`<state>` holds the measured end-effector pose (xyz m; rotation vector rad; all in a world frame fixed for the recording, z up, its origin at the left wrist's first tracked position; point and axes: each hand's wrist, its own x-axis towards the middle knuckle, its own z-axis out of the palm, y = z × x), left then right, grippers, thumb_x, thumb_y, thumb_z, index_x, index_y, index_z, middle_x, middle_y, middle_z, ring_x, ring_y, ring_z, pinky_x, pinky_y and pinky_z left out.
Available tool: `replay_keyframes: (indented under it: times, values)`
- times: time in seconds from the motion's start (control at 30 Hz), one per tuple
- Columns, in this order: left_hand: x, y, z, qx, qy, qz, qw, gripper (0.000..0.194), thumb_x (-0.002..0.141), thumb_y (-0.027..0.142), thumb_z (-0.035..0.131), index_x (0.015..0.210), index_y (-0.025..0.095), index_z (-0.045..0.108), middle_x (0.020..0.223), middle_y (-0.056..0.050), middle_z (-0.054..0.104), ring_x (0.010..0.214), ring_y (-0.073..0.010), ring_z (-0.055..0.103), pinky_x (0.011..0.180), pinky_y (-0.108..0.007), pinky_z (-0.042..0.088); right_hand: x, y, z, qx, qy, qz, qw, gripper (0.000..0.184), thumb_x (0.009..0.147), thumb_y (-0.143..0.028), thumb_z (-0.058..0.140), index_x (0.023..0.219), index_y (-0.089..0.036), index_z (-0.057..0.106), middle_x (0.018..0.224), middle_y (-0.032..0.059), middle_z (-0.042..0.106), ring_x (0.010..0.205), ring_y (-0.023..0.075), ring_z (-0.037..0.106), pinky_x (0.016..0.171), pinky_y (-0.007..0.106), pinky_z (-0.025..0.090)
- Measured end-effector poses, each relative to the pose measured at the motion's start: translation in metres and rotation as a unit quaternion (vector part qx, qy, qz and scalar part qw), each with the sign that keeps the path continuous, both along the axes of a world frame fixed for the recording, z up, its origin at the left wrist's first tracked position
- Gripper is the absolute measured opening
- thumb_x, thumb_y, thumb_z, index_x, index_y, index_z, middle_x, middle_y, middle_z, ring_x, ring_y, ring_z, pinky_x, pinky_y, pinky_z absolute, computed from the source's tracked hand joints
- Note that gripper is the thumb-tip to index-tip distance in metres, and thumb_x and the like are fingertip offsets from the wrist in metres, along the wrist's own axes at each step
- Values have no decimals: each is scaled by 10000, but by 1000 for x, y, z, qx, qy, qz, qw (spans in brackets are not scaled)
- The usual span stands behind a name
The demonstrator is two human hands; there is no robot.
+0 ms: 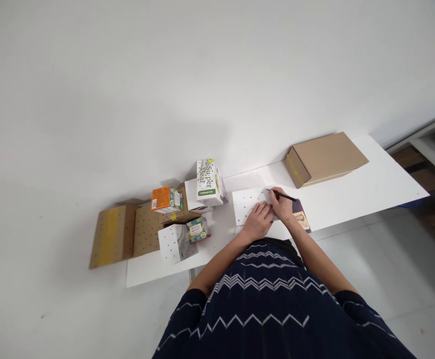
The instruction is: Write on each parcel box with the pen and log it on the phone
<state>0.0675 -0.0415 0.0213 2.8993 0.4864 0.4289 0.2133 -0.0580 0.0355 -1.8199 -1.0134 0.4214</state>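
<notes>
A sheet of white paper [242, 202] with small dark marks spread over it lies on the white table in front of me. My right hand [281, 205] grips a black pen [286, 196], its tip at the upper right part of the sheet. On the lower part of the paper rests my left hand [259, 220], laid flat with the fingers stretched out and close to the right hand. A dark printed piece with a portrait picture [301, 218] lies just right of my right wrist.
At the right stands a closed cardboard box [329, 157]. To the left are a white "Su-per Meal" box [208, 183], an orange box [167, 199], a small teal box [198, 230], a dotted white card [171, 245] and an open cardboard box [113, 234]. A wall runs behind the table [153, 271].
</notes>
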Motion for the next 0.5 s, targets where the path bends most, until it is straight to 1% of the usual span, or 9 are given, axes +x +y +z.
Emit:
replay_keyframes:
  times: [0.1,0.17,0.27,0.33,0.37,0.4,0.43,0.47,0.5]
  values:
    - [-1,0,2,0,-1,0,1000,406,891,298,448,1256,136,520,1347,-120,494,1317,-293,367,1095,-466,297,-1,1,1,16,32,-13,999,223,809,-376,497,840,-179,598,735,25,625,647,154,548,673,303,460]
    - [-1,0,4,-1,-3,2,1000,391,891,292,450,1246,147,527,1351,-115,490,1318,-287,366,1096,-462,296,-2,1,2,38,97,-49,993,213,789,-382,520,826,-182,583,711,13,621,610,141,540,626,284,458]
    - [-1,-1,6,-2,-6,6,1000,380,893,289,454,1241,158,529,1351,-105,490,1319,-276,363,1099,-449,295,2,-5,3,77,218,-127,965,214,779,-401,523,798,-190,549,586,-32,569,496,110,494,537,244,432]
    - [-1,-1,6,-4,-6,5,1000,379,894,294,456,1241,160,529,1353,-102,488,1323,-275,357,1099,-448,295,11,-14,2,96,261,-172,945,229,792,-411,485,797,-191,546,525,-48,532,465,107,490,518,232,426]
    - [-1,-1,5,-5,-5,3,1000,380,894,298,459,1241,161,528,1356,-103,486,1327,-278,352,1099,-453,296,17,-20,0,91,264,-187,942,249,805,-413,453,808,-187,556,518,-43,532,470,112,505,522,234,432]
    - [-2,0,4,-6,-5,2,1000,384,893,302,461,1244,160,527,1361,-106,481,1330,-281,347,1099,-460,295,23,-27,-4,67,254,-196,945,275,818,-409,420,821,-179,570,523,-30,545,481,121,523,531,240,441]
    - [-2,0,4,-7,-5,1,1000,389,893,306,462,1248,159,524,1365,-110,477,1333,-284,344,1098,-467,295,29,-34,-8,19,230,-196,953,300,829,-401,395,829,-168,584,536,-12,564,494,132,540,542,249,448]
    - [-2,0,3,-7,-5,0,1000,393,893,308,461,1251,156,521,1368,-113,473,1334,-288,342,1097,-472,296,35,-40,-14,-53,194,-181,963,314,837,-388,385,835,-157,597,549,8,583,509,145,557,556,260,452]
    - [-2,0,2,-7,-6,-1,1000,395,895,308,458,1253,152,519,1369,-115,471,1334,-290,342,1096,-474,297,40,-46,-21,-146,145,-148,967,311,841,-368,391,838,-146,608,562,29,600,531,160,576,574,270,453]
